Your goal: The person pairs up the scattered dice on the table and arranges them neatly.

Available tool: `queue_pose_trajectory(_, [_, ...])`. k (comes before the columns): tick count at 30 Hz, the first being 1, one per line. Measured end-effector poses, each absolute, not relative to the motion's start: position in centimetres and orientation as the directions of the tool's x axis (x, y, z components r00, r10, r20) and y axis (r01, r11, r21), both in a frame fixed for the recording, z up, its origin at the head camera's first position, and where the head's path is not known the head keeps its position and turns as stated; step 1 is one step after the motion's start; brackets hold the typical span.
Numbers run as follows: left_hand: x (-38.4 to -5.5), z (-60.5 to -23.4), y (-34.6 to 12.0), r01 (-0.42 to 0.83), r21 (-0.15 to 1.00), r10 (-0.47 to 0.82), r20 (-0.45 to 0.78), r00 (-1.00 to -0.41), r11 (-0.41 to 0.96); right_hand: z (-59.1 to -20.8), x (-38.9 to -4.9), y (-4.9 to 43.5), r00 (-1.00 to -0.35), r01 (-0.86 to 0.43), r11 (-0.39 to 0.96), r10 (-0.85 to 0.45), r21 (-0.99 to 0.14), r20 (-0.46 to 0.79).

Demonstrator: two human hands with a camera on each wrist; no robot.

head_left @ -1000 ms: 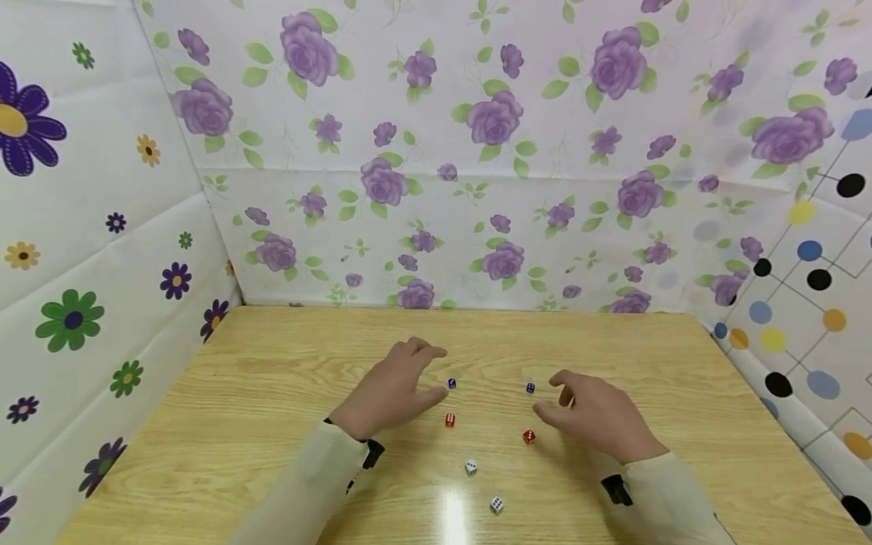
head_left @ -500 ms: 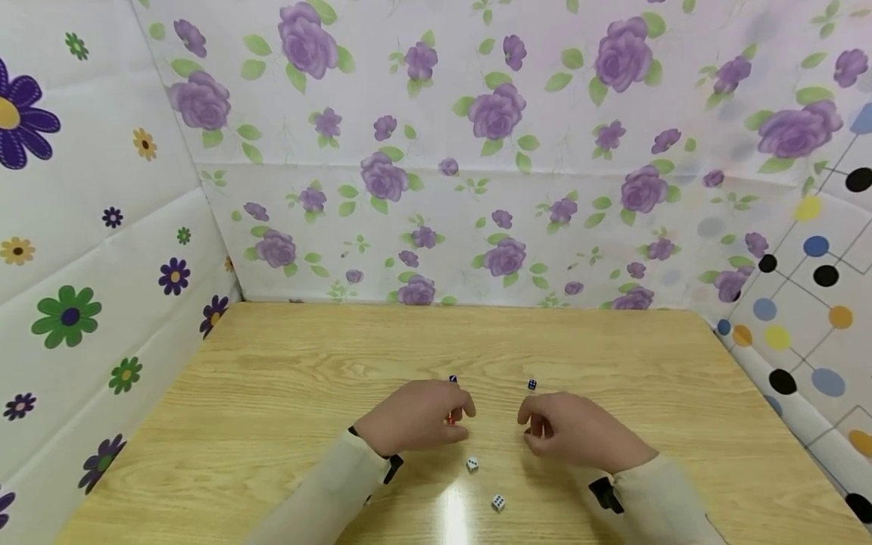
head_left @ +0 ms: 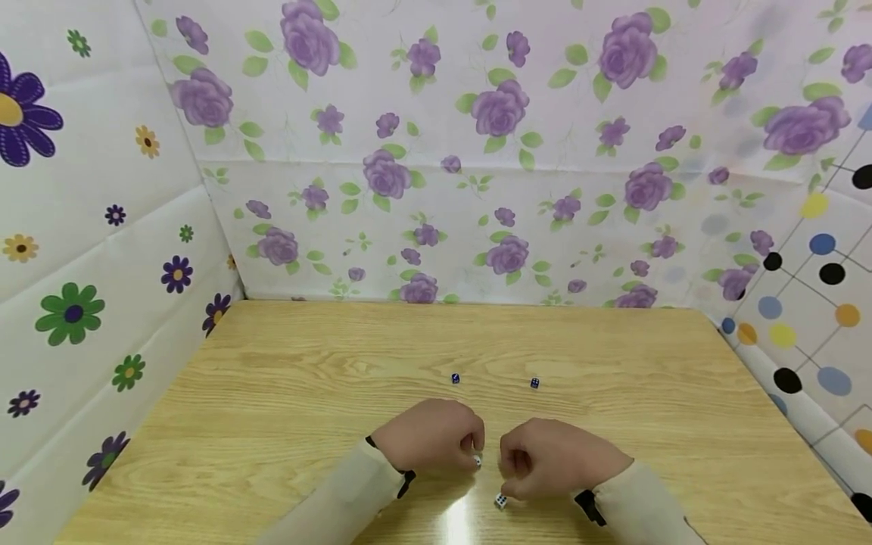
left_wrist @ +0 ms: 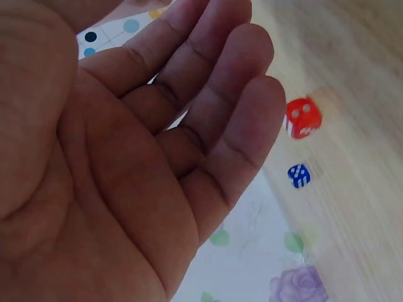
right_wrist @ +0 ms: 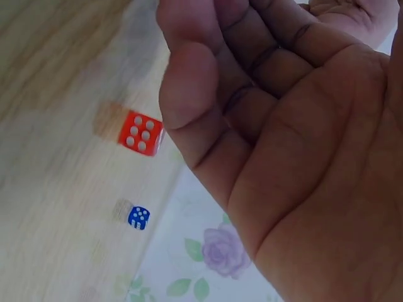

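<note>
Thumb and index finger of my left hand (head_left: 436,437) pinch a white die (head_left: 478,459), partly covered, near the table's front. Just right of it, my right hand (head_left: 562,458) has curled fingers, and its thumb lies at the edge of a second white die (head_left: 500,500); whether it grips that die is hidden. A red die (left_wrist: 303,118) lies beyond the left fingers in the left wrist view. Another red die (right_wrist: 141,133) shows beside the right fingers in the right wrist view. Both hands cover the red dice in the head view.
Two blue dice, a left one (head_left: 456,378) and a right one (head_left: 534,383), lie farther back on the wooden table (head_left: 327,341). A flowered sheet (head_left: 436,227) stands behind the table, with patterned sheets at both sides.
Both hands have moved from near the blue dice, past the red dice, toward the front, reaching the white dice. The left fingers have closed in on a white die. Blue dice stay in place.
</note>
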State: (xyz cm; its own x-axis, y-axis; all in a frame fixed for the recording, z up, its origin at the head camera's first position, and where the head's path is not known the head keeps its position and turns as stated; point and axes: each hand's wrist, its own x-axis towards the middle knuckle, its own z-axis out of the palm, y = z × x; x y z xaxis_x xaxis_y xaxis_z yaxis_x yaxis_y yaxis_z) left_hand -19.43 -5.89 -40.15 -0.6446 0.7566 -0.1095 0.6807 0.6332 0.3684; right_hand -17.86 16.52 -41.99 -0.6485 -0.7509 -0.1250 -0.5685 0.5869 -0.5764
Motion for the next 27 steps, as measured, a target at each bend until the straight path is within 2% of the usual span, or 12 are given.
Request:
queue_pose_trajectory(6, [-19.20,-40.64,-5.45,0.671,0.366,0.748,-0.117,-0.654,0.644,-42.30,-17.59,16.12,-0.613,-0.573,0.557,-0.778,-0.602,-0.137])
queue_pose_trajectory(13, [-18.98,-40.72,-5.27,0.673,0.351,0.744,-0.118,-0.657,0.651,-42.57,-17.53,15.70,-0.572,-0.644,0.526,-0.813,-0.556,-0.107])
queue_pose_trajectory(27, [-18.96,-40.85,-5.11,0.683,0.327,0.747,-0.128,-0.653,0.653,-42.80,-17.71,16.10,-0.580,-0.644,0.529,-0.809,-0.553,-0.099])
